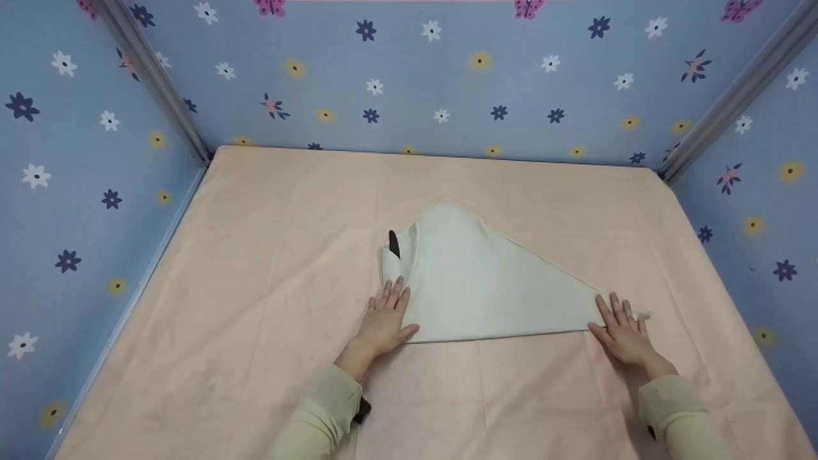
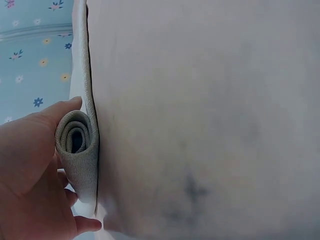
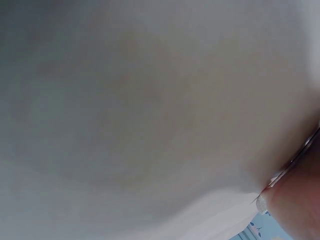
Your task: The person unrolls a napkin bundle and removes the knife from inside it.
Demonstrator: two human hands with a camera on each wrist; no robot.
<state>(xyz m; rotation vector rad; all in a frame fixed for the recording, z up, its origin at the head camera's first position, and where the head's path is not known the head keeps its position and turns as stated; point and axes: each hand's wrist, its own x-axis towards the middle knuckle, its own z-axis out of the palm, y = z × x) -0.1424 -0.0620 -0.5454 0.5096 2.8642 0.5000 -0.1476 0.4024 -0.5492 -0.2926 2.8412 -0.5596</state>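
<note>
A pale grey-green cloth (image 1: 492, 281), folded into a rough triangle, lies on the table. Its left end is wound into a roll (image 1: 391, 265), and a black pointed tip (image 1: 393, 244) sticks out of the far end of that roll. In the left wrist view the near end of the roll (image 2: 76, 132) shows as a spiral with a dark core. My left hand (image 1: 383, 322) rests on the roll, fingers extended forward and thumb on the cloth. With fingers spread, my right hand (image 1: 626, 332) presses on the cloth's right corner. The right wrist view is mostly blurred tabletop.
A peach cover (image 1: 255, 358) spreads over the table. Blue flower-patterned panels (image 1: 409, 70) stand behind and at both sides, with grey metal posts (image 1: 156, 76) at the back corners. A frayed bit of cloth (image 1: 644, 315) shows beyond the right hand.
</note>
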